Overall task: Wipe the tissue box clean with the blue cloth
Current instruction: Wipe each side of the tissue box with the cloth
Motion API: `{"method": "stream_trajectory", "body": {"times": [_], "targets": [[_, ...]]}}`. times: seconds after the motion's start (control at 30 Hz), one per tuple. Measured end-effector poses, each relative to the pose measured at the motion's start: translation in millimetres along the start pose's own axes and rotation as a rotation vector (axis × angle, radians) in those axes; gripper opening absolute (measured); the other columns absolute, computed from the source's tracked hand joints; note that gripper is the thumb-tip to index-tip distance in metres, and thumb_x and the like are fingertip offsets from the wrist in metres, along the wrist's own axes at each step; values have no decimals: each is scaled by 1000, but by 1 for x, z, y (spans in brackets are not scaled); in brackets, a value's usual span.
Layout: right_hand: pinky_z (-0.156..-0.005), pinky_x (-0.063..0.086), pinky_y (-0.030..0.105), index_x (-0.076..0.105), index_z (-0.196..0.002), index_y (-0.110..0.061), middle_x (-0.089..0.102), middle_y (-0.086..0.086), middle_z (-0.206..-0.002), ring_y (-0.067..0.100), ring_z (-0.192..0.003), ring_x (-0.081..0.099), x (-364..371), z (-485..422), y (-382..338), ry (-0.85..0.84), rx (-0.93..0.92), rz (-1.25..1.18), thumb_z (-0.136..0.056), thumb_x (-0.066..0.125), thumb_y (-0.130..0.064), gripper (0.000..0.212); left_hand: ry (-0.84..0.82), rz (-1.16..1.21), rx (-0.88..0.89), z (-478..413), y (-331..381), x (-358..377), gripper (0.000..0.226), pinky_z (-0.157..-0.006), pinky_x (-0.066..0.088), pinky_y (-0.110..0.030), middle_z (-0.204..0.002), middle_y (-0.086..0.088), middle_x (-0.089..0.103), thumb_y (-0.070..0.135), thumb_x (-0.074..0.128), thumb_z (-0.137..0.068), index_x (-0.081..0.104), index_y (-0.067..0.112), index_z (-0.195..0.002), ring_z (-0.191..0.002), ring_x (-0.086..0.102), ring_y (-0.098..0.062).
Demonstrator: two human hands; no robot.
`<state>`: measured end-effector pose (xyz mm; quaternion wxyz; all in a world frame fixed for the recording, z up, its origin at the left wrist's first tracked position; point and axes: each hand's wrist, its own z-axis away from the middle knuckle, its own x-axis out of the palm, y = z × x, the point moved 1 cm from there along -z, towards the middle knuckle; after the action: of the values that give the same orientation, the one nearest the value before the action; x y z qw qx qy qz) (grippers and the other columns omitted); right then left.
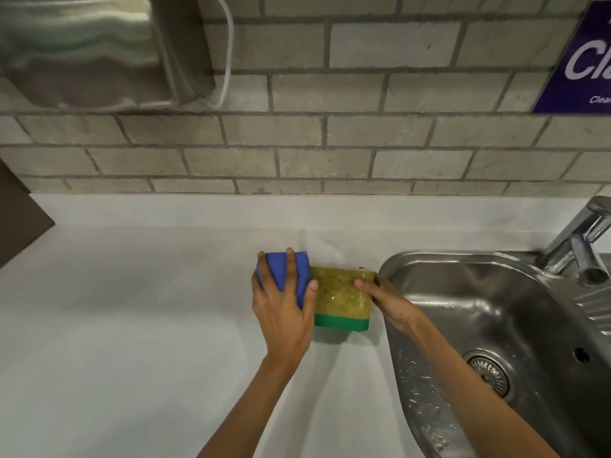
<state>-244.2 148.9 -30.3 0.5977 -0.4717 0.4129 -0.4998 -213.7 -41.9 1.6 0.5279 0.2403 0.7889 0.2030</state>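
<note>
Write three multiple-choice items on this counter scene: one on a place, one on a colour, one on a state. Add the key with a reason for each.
1. Where is the tissue box?
A. in the sink
B. on the counter, left of the sink
C. on the wall

2. What colour is the box's bottom band?
A. green
B. red
C. white

3. What is the left hand doing?
A. resting empty
B. turning the tap
C. pressing the blue cloth against the box

Key: 1 B, the box stands on the counter beside the sink; 2 A, the band shows green; 3 C, the fingers lie over the cloth.
</note>
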Motion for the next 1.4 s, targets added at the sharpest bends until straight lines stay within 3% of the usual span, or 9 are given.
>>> {"method": "stream_trajectory", "body": {"times": [0.2, 0.37, 0.53, 0.77, 0.9, 1.0, 1.2, 1.33, 1.4], "targets": [[-85, 50, 25, 63, -99, -22, 71, -4, -97, 12, -95, 65, 2, 2, -1, 32, -18, -11, -32, 78, -70, 84, -3, -160, 164, 16, -1, 8, 52, -89, 49, -49, -142, -23, 45, 46, 19, -96, 43, 24, -136, -119, 51, -44], [-74, 51, 16, 56, -118, -10, 68, -1, -103, 11, -97, 64, 6, 5, -2, 55, -31, 16, -30, 78, -70, 108, 115, 7, 1, 5, -14, 3, 49, -93, 47, -49, -141, -26, 42, 37, 35, -93, 48, 16, -135, -115, 49, -44], [-70, 52, 14, 61, -105, -12, 70, 0, -95, 12, -91, 65, 8, 2, 0, 77, -22, -12, -51, 72, -49, 66, 58, -154, 198, 12, 7, 14, 49, -94, 46, -51, -141, -23, 46, 41, 33, -93, 51, 21, -134, -124, 47, -43], [-65, 49, 11, 56, -112, -13, 67, -5, -97, 4, -88, 63, 9, -1, 1, 105, 9, 6, -49, 73, -50, 75, 109, -34, 48, 11, -21, 3, 47, -91, 49, -50, -141, -23, 45, 37, 37, -92, 56, 16, -130, -116, 49, -43], [-63, 49, 7, 61, -100, -18, 69, -6, -91, 3, -83, 65, 9, -2, 2, 116, 11, -5, -61, 71, -39, 45, 92, -116, 192, 2, 15, 13, 47, -91, 47, -54, -139, -22, 49, 38, 39, -89, 55, 20, -130, -121, 50, -44], [-65, 49, 9, 63, -101, -14, 72, -8, -86, 2, -80, 67, 7, -1, 1, 112, -8, -4, -55, 74, -42, 55, 72, -152, 353, 22, 6, 21, 44, -93, 48, -51, -134, -21, 54, 42, 30, -94, 49, 25, -130, -122, 44, -36], [-72, 47, 16, 52, -120, -4, 64, 5, -107, 10, -93, 61, 6, -5, 4, 117, 28, 1, -60, 72, -40, 72, 148, -102, 105, 0, -1, 12, 45, -89, 50, -50, -135, -24, 51, 32, 43, -86, 61, 16, -124, -114, 53, -45], [-67, 49, 10, 56, -117, -3, 68, 2, -99, 5, -86, 65, 4, -3, 2, 130, 13, 5, -49, 73, -50, 85, 79, -158, 326, 15, 0, 23, 48, -96, 44, -53, -136, -23, 52, 38, 46, -84, 59, 20, -127, -122, 47, -41], [-66, 48, 10, 54, -119, -4, 66, 1, -101, 5, -88, 63, 4, -3, 2, 137, 20, 2, -45, 72, -52, 89, 94, -122, 255, 13, -16, 19, 49, -96, 44, -52, -136, -23, 51, 39, 45, -84, 59, 20, -127, -122, 43, -39]]}}
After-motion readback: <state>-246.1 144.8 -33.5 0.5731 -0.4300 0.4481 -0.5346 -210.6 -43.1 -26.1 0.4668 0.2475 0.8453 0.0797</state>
